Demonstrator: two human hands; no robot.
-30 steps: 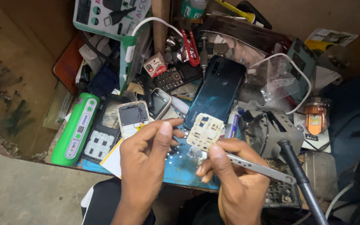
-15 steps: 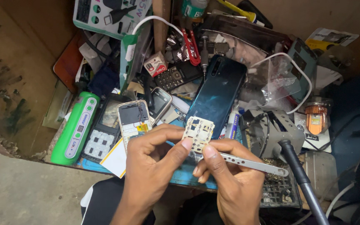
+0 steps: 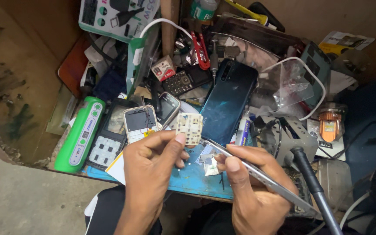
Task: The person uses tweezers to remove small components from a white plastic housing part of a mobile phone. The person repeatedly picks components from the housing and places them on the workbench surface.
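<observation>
My left hand (image 3: 151,161) pinches a small cream keypad board (image 3: 189,128) between thumb and forefinger, held upright above the blue mat (image 3: 192,174). My right hand (image 3: 253,182) grips long metal tweezers (image 3: 257,174), whose tips touch the board's lower right edge. Just behind the board lies a dark teal smartphone (image 3: 228,102), back side up. Left of my left hand an opened small phone (image 3: 140,123) shows its wiring.
A green oblong device (image 3: 81,135) lies at the bench's left edge, beside a black phone frame with a white keypad (image 3: 107,143). A soldering iron handle (image 3: 314,187) and its stand (image 3: 283,135) sit right. Cables, plastic bags, tools and phone parts crowd the back.
My left hand has turned and lifted the keypad board upward and leftward. The tweezers in my right hand followed, their tips staying at the board's edge.
</observation>
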